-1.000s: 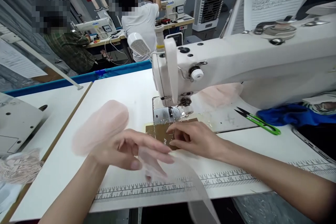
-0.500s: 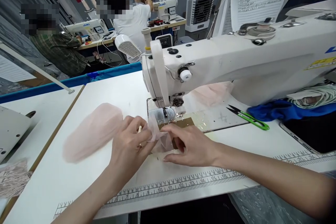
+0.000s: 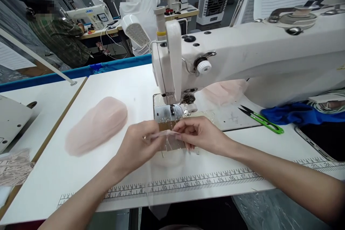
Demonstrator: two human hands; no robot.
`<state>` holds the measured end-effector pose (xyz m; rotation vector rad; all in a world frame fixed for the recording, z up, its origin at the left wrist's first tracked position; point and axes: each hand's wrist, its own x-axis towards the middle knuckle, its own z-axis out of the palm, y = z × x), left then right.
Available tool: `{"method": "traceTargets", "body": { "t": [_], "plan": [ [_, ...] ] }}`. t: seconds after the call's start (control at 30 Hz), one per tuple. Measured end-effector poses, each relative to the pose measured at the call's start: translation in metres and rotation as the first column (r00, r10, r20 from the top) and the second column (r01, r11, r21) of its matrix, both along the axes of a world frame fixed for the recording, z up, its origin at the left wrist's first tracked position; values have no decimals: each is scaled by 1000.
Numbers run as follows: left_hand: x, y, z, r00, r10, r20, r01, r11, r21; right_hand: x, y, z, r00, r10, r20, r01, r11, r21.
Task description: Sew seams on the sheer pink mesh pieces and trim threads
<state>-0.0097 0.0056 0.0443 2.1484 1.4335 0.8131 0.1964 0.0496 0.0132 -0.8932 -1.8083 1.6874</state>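
A strip of sheer pale pink fabric (image 3: 166, 133) is stretched between my two hands, just in front of the sewing machine (image 3: 172, 68). My left hand (image 3: 140, 143) pinches its left end, and a small light-coloured bit shows between the fingers. My right hand (image 3: 201, 134) pinches the other end between thumb and fingertips. Sheer material hangs below toward the table's front edge. Behind the hands lie a brown plate (image 3: 163, 125) and the presser foot (image 3: 172, 109). Left of my left hand rests an oval pile of pink sheer fabric (image 3: 97, 125).
Green-handled thread snips (image 3: 265, 120) lie right of the machine bed, near a blue cloth (image 3: 285, 111) and a phone (image 3: 320, 143). More pink fabric (image 3: 225, 91) sits behind the needle area. A printed ruler (image 3: 172, 187) runs along the front edge. Two people work at machines beyond.
My hands have drawn the sheer fabric into a taut narrow strip. My right hand has closed from a loose curve to a pinch. The view has shifted slightly.
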Motion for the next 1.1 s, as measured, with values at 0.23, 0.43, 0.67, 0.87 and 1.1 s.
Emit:
{"method": "traceTargets", "body": {
  "t": [0.23,0.43,0.67,0.87,1.1],
  "plan": [
    [-2,6,-1,975,112,191,-26,914,-405,-1,4,2,1000,-3,-28,-2,983,-183],
    [1,7,-6,995,49,84,-16,934,-356,-1,4,1,994,-96,-44,86,975,-203],
    [6,6,-15,985,104,141,-39,916,-400,-2,1,-2,990,-137,-39,137,991,-4],
    [6,7,-20,991,-4,135,40,964,-262,-2,-1,1,980,-195,28,173,922,347],
    [5,4,-29,997,-10,70,12,999,-39,-2,-3,0,983,-186,14,156,863,480]
  ]
}}
